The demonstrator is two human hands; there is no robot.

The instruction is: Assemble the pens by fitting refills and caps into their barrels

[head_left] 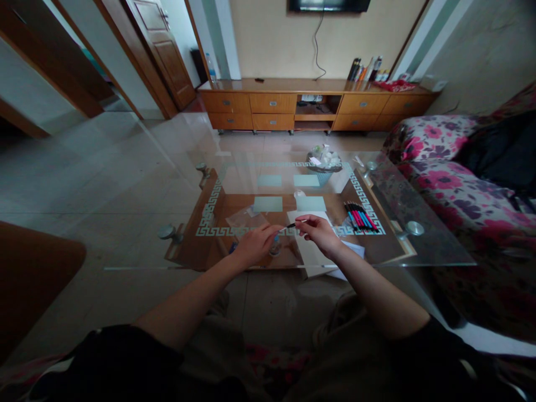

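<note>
With my grip clamped at both ends, left hand [256,245] and right hand [317,233] hold one slim black pen-like stick [292,225] above the clear glass bench [444,255]. Around it I see one crumpled clear plastic bag [240,219], four pale frosted rectangles [268,204], one woven pale-blue basket [321,177], and pink, blue and black pens [359,216], too crowded to count.

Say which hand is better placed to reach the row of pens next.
Probably the right hand: it is nearer the row of pens, which lies on its side. The left hand is farther away, beyond the held slim object.
</note>
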